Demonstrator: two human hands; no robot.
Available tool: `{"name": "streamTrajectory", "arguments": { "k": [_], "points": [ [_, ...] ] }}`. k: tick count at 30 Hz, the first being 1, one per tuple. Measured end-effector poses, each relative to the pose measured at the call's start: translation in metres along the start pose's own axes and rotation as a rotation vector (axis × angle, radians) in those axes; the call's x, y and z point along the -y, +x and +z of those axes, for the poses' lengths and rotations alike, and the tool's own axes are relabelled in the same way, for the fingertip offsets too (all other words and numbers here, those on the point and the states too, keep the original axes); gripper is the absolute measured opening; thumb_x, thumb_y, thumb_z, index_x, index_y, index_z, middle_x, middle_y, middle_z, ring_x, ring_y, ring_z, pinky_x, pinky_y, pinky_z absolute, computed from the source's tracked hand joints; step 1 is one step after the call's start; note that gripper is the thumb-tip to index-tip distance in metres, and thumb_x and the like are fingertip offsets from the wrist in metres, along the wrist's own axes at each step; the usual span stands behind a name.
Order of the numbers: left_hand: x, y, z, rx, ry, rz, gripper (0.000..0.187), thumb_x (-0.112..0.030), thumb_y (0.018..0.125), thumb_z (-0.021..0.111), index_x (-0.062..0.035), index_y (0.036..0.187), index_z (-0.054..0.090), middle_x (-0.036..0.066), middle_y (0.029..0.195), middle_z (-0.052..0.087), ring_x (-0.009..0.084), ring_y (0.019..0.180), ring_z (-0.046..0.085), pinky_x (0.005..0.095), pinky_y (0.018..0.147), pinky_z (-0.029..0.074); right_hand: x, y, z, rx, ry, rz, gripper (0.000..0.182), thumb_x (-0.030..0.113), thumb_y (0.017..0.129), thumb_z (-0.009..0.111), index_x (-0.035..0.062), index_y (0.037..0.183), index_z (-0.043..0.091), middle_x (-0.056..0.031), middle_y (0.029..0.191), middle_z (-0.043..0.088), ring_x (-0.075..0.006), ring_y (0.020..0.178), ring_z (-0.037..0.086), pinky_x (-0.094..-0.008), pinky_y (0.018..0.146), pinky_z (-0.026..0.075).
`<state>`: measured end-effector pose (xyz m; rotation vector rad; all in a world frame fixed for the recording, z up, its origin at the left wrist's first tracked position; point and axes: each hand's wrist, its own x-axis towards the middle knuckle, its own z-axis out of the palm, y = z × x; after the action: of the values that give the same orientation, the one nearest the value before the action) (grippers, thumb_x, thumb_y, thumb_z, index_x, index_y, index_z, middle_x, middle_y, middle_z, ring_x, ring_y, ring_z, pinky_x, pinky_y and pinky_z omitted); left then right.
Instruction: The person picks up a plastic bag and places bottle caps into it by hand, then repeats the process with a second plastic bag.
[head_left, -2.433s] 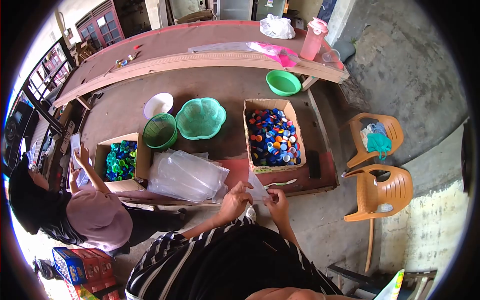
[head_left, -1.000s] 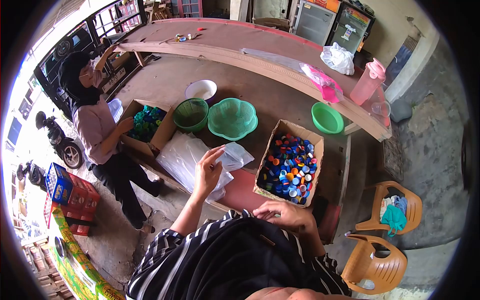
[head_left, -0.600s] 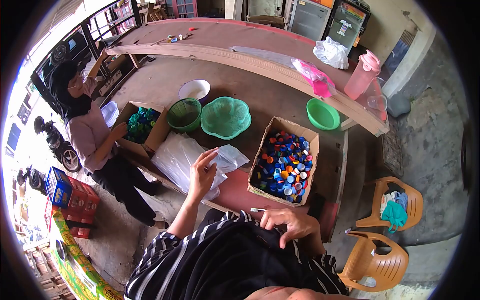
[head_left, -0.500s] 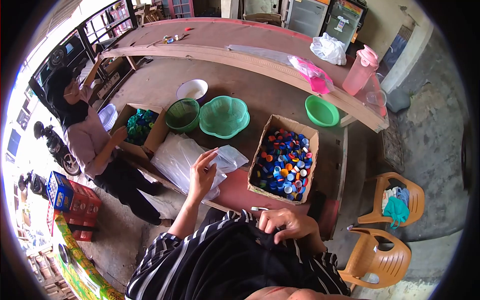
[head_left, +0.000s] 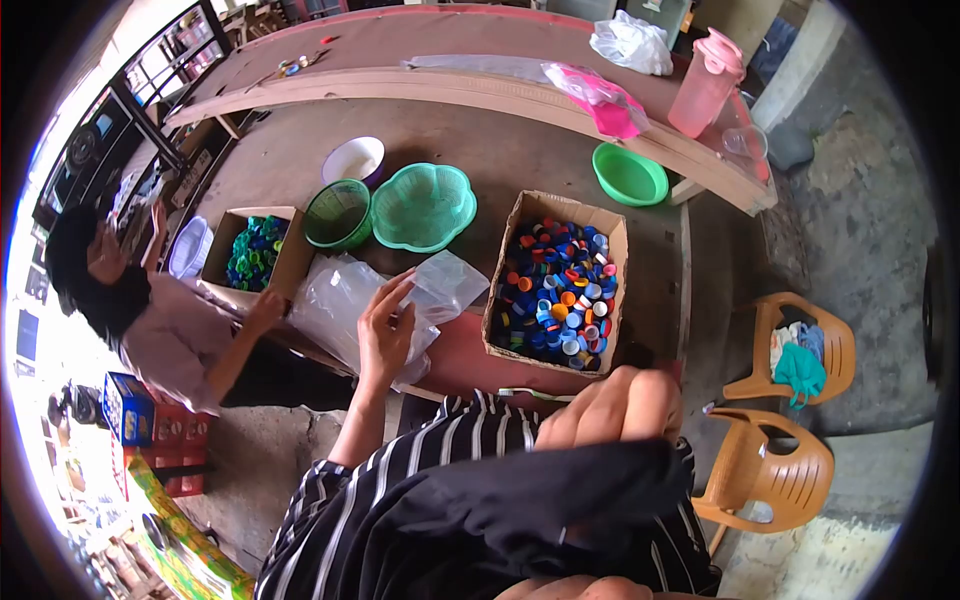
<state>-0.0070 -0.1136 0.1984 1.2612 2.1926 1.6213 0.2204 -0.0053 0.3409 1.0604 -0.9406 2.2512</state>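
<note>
My right hand (head_left: pixel 625 405) is closed around a fold of black cloth (head_left: pixel 590 490) that hangs over my striped sleeves. It is raised in front of my body, close to the camera. My left hand (head_left: pixel 385 335) is over the clear plastic bags (head_left: pixel 335 300), its fingers loosely bent and apart. A small clear bag (head_left: pixel 450 285) lies just beside its fingertips. To the right, an open cardboard box (head_left: pixel 495 340) holds many coloured bottle caps (head_left: pixel 565 290). A thin toothbrush-like stick (head_left: pixel 535 395) lies on the table edge below the box.
A co-worker (head_left: pixel 170 325) stands at left, one hand by a box (head_left: pixel 290 255) of green and blue caps. Behind are a green basket (head_left: pixel 340 215), a scalloped basin (head_left: pixel 425 207), a white bowl (head_left: pixel 352 160) and a green basin (head_left: pixel 630 175). Orange chairs (head_left: pixel 765 470) stand at right.
My right hand has lifted the black cloth up and rightward, nearer the camera. The left hand has moved slightly left and down in view. The co-worker leans lower, and the view has shifted.
</note>
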Motion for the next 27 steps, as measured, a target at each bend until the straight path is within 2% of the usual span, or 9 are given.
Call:
{"name": "streamTrajectory", "arguments": {
  "k": [5, 7, 8, 11, 12, 17, 19, 24, 27],
  "points": [
    [0.011, 0.002, -0.002, 0.003, 0.004, -0.023, 0.037, 0.007, 0.084, 0.058, -0.003, 0.118, 0.067, 0.007, 0.127, 0.065, 0.0086, 0.078, 0.062, 0.0218, 0.06, 0.046, -0.005, 0.021, -0.006, 0.13, 0.17, 0.155, 0.037, 0.022, 0.09, 0.072, -0.0048, 0.108, 0.054, -0.0194, 0.097, 0.061, -0.0312, 0.089, 0.06, -0.0429, 0.078, 0.047],
    [0.014, 0.004, -0.003, 0.019, 0.023, -0.034, 0.039, 0.008, 0.084, 0.058, -0.0037, 0.12, 0.066, 0.007, 0.128, 0.064, 0.0074, 0.078, 0.061, 0.0213, 0.059, 0.045, -0.007, 0.027, -0.003, 0.016, 0.203, 0.161, 0.028, 0.014, 0.09, 0.071, -0.0087, 0.1, 0.057, -0.024, 0.083, 0.064, -0.0368, 0.078, 0.059, -0.0437, 0.066, 0.048],
    [0.013, 0.004, -0.002, 0.019, 0.026, -0.054, 0.04, 0.008, 0.084, 0.057, -0.0039, 0.121, 0.066, 0.007, 0.128, 0.064, 0.0073, 0.078, 0.061, 0.0212, 0.059, 0.045, -0.01, 0.031, 0.006, -0.136, 0.101, 0.084, 0.026, 0.016, 0.091, 0.071, -0.0081, 0.096, 0.063, -0.0204, 0.082, 0.065, -0.0324, 0.08, 0.058, -0.0392, 0.066, 0.049],
    [0.016, 0.007, 0.005, 0.014, -0.014, -0.051, 0.04, 0.008, 0.085, 0.057, -0.0046, 0.122, 0.065, 0.007, 0.128, 0.064, 0.007, 0.079, 0.061, 0.0208, 0.059, 0.045, -0.008, 0.036, -0.025, 0.205, -0.01, 0.21, 0.048, 0.033, 0.085, 0.076, -0.0022, 0.111, 0.056, -0.0158, 0.106, 0.059, -0.0278, 0.096, 0.059, -0.0398, 0.084, 0.045],
    [0.019, 0.007, 0.007, 0.013, -0.014, -0.027, 0.04, 0.008, 0.085, 0.057, -0.0048, 0.122, 0.065, 0.007, 0.128, 0.064, 0.007, 0.08, 0.061, 0.0207, 0.06, 0.045, -0.007, 0.035, -0.025, 0.17, 0.041, 0.299, 0.047, 0.036, 0.083, 0.078, -0.0004, 0.107, 0.061, -0.0139, 0.107, 0.058, -0.0264, 0.096, 0.058, -0.0375, 0.085, 0.044],
    [0.02, 0.013, 0.013, 0.037, -0.01, -0.048, 0.039, 0.007, 0.085, 0.058, -0.006, 0.121, 0.066, 0.007, 0.127, 0.065, 0.0084, 0.084, 0.063, 0.021, 0.062, 0.046, -0.031, 0.037, -0.04, 0.281, 0.029, 0.02, 0.045, 0.037, 0.089, 0.071, -0.004, 0.107, 0.063, -0.0157, 0.108, 0.053, -0.0223, 0.086, 0.057, -0.0376, 0.078, 0.048],
    [0.016, 0.015, 0.017, 0.03, 0.008, -0.031, 0.039, 0.007, 0.085, 0.059, -0.0065, 0.121, 0.067, 0.007, 0.127, 0.065, 0.0078, 0.083, 0.063, 0.0212, 0.062, 0.047, 0.0, 0.042, -0.032, 0.18, -0.018, 0.242, 0.04, 0.035, 0.086, 0.076, 0.0007, 0.103, 0.064, -0.0129, 0.107, 0.057, -0.0244, 0.096, 0.057, -0.0368, 0.083, 0.044],
    [0.019, 0.015, 0.024, 0.048, 0.002, -0.045, 0.04, 0.007, 0.085, 0.058, -0.0072, 0.121, 0.068, 0.007, 0.127, 0.065, 0.0078, 0.084, 0.063, 0.021, 0.062, 0.047, 0.001, 0.037, -0.036, 0.211, -0.015, 0.166, 0.029, 0.027, 0.089, 0.073, 0.0008, 0.098, 0.066, -0.0129, 0.103, 0.058, -0.025, 0.092, 0.056, -0.0356, 0.078, 0.045],
    [0.014, 0.018, 0.025, 0.056, 0.002, -0.021, 0.04, 0.007, 0.085, 0.058, -0.0066, 0.122, 0.067, 0.007, 0.127, 0.065, 0.0082, 0.087, 0.063, 0.0206, 0.061, 0.046, -0.018, 0.029, -0.033, 0.18, 0.073, -0.082, 0.026, 0.019, 0.091, 0.07, -0.0065, 0.093, 0.066, -0.0164, 0.098, 0.056, -0.0209, 0.08, 0.057, -0.0323, 0.068, 0.049]
  ]
}}
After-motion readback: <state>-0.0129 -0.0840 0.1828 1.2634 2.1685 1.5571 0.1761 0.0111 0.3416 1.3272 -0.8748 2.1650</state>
